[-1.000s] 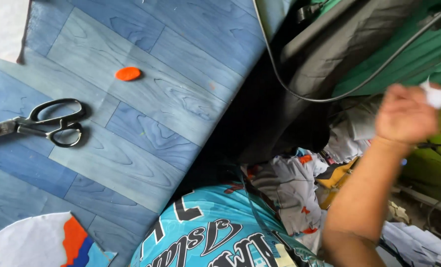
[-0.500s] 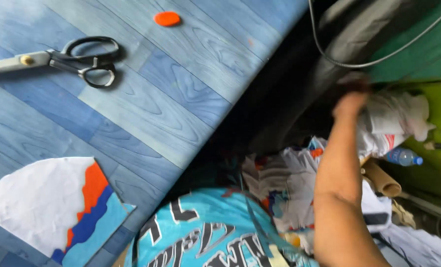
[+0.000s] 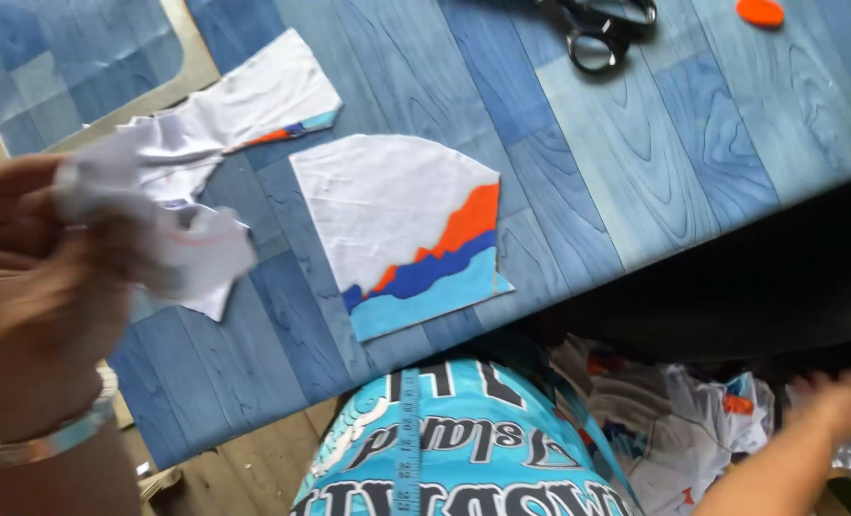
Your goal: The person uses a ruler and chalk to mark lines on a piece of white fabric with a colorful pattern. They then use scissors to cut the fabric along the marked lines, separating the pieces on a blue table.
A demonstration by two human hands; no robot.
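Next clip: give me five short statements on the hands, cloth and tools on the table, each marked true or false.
1. The left hand holds white cloth. True.
2. The right hand rests on the scissors. False: it is low at the right, over a heap of fabric scraps, off the table.
3. The cut piece is all white. False: it has orange and blue bands.
4. An orange disc lies right of the scissors. True.
5. The left wrist is bare. False: it wears a bangle.

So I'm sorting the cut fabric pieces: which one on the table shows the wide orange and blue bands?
The dome-shaped piece near the table's front edge; the irregular piece behind it is nearly all white.
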